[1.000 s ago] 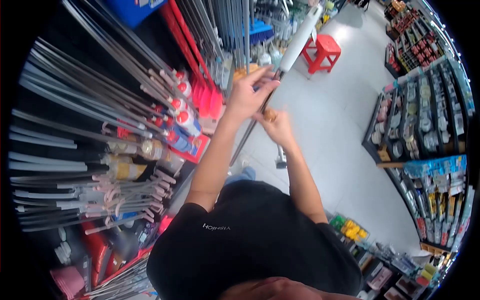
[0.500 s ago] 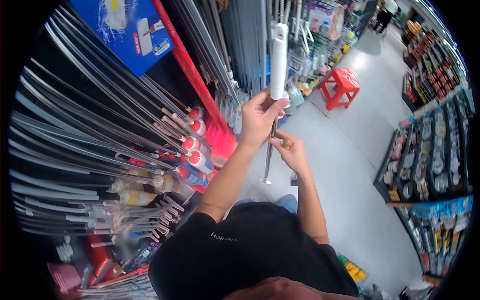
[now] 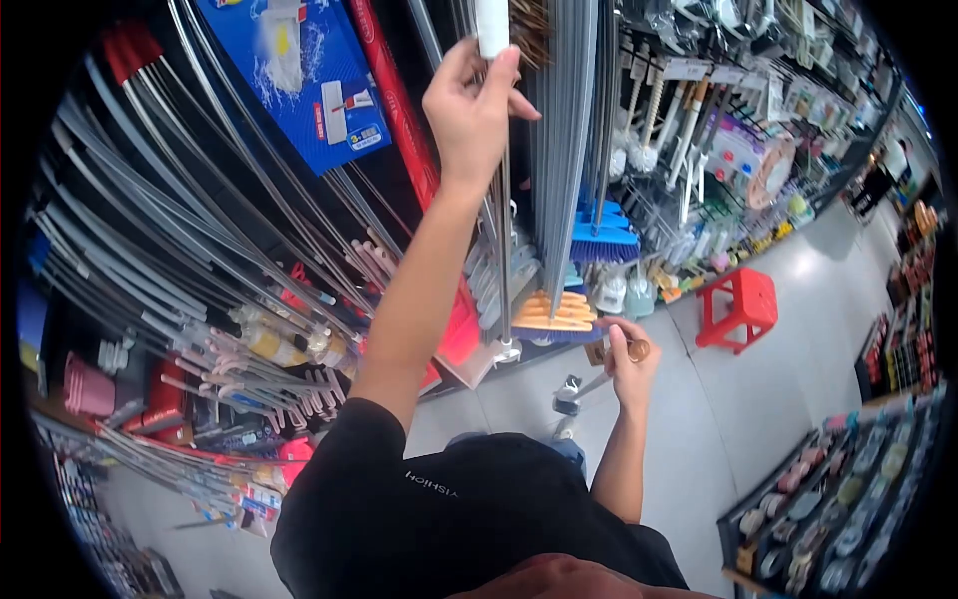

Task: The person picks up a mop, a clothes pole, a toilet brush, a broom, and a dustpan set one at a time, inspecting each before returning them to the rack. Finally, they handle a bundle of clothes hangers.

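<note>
My left hand (image 3: pixel 474 115) reaches up to the racks, thumb and fingers closed on the white grip (image 3: pixel 492 28) of a mop pole. Its thin metal shaft (image 3: pixel 505 240) hangs down to a small pale fitting at the bottom, in front of grey mop or broom heads (image 3: pixel 489 285). Lower and to the right, my right hand (image 3: pixel 631 374) is wrapped round a handle with a round brown wooden end (image 3: pixel 639 349). From that hand a metal shaft slants down left to a small metallic head (image 3: pixel 569 392) over the floor. An orange broom head (image 3: pixel 554 311) is close beside the pole.
Long-handled tools (image 3: pixel 210 200) crowd the left rack, beside a blue sign (image 3: pixel 299 85). A blue broom (image 3: pixel 606 235) and hanging brushes (image 3: pixel 689 120) line the back. On the grey floor stands a red stool (image 3: pixel 736 309); a stocked shelf (image 3: pixel 838 489) is at right.
My left hand has moved up and left with the mop pole, towards the racks. My right hand has come away from the pole, lower and right, with the wooden-ended tool. The view has shifted.
</note>
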The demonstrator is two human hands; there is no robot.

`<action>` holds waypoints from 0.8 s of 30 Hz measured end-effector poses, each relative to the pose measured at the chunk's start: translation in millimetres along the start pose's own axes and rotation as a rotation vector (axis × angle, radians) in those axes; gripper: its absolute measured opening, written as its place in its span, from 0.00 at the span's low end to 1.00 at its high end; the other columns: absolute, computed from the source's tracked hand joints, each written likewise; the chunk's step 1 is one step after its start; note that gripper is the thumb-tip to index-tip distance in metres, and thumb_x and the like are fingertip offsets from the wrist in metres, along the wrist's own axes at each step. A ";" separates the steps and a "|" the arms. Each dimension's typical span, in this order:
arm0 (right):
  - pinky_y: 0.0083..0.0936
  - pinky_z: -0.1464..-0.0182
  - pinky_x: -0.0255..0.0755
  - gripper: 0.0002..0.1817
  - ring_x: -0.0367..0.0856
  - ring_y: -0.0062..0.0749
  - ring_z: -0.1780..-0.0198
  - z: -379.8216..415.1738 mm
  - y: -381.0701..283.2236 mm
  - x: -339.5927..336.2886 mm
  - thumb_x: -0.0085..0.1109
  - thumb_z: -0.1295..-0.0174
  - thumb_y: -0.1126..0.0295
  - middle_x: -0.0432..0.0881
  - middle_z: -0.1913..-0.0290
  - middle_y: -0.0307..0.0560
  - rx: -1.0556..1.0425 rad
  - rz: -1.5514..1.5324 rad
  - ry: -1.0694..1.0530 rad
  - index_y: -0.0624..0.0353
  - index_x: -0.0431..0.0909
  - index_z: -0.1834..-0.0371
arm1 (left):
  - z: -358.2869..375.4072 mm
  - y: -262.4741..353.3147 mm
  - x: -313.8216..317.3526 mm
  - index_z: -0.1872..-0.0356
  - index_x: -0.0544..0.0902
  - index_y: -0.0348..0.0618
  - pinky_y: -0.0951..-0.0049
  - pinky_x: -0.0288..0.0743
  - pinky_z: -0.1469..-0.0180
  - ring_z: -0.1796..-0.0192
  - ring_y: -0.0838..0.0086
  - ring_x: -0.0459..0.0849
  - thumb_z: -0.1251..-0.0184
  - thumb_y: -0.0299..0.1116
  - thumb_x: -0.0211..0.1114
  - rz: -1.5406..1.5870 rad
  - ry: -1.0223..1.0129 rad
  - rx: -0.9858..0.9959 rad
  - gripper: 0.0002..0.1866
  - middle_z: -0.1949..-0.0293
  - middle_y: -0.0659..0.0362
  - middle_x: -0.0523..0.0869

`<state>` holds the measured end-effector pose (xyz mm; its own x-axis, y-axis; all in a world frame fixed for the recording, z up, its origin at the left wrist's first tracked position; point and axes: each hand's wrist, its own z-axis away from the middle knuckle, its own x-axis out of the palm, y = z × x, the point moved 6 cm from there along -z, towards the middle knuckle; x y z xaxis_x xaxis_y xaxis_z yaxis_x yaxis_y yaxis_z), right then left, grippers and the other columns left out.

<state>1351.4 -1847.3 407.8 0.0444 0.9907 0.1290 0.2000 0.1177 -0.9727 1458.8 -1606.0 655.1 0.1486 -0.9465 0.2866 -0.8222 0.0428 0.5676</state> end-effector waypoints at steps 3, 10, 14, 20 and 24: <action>0.13 0.81 0.59 0.11 0.67 0.12 0.82 -27.8 -1.2 -34.0 0.58 0.35 0.69 0.85 0.69 0.45 0.056 0.017 -0.100 0.68 0.81 0.59 | -38.6 -10.2 22.1 0.55 0.78 0.29 0.77 0.75 0.83 0.83 0.79 0.78 0.30 0.32 0.60 -0.088 -0.027 0.087 0.14 0.72 0.59 0.79; 0.14 0.77 0.64 0.11 0.72 0.15 0.79 -69.2 3.3 -74.8 0.61 0.36 0.69 0.78 0.79 0.40 0.157 0.020 -0.262 0.69 0.81 0.61 | -98.5 -14.1 38.3 0.66 0.77 0.36 0.79 0.67 0.87 0.87 0.81 0.73 0.28 0.33 0.57 -0.154 0.130 0.050 0.10 0.80 0.62 0.75; 0.14 0.77 0.64 0.11 0.72 0.16 0.79 -81.2 3.0 -86.2 0.61 0.36 0.69 0.78 0.79 0.40 0.148 0.010 -0.299 0.69 0.81 0.61 | -114.6 -5.1 45.0 0.67 0.78 0.36 0.80 0.65 0.88 0.87 0.82 0.72 0.28 0.33 0.57 -0.243 0.146 0.094 0.10 0.81 0.63 0.75; 0.14 0.78 0.62 0.11 0.71 0.15 0.80 -87.3 3.0 -96.0 0.60 0.36 0.69 0.77 0.80 0.39 0.113 -0.014 -0.300 0.69 0.82 0.62 | -138.6 -12.5 42.1 0.62 0.81 0.36 0.81 0.65 0.88 0.87 0.82 0.72 0.28 0.33 0.57 -0.242 0.194 0.157 0.10 0.77 0.62 0.76; 0.13 0.83 0.56 0.14 0.65 0.14 0.86 -91.4 0.7 -113.7 0.57 0.34 0.66 0.76 0.83 0.39 0.067 0.002 -0.263 0.69 0.81 0.62 | -142.9 -24.4 38.1 0.66 0.79 0.36 0.79 0.70 0.87 0.87 0.80 0.73 0.29 0.33 0.58 -0.280 0.214 0.122 0.11 0.78 0.60 0.76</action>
<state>1436.0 -1966.1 410.1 -0.2127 0.9737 0.0814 0.1348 0.1118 -0.9846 1563.0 -1597.3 762.4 0.4781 -0.8271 0.2955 -0.7908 -0.2590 0.5546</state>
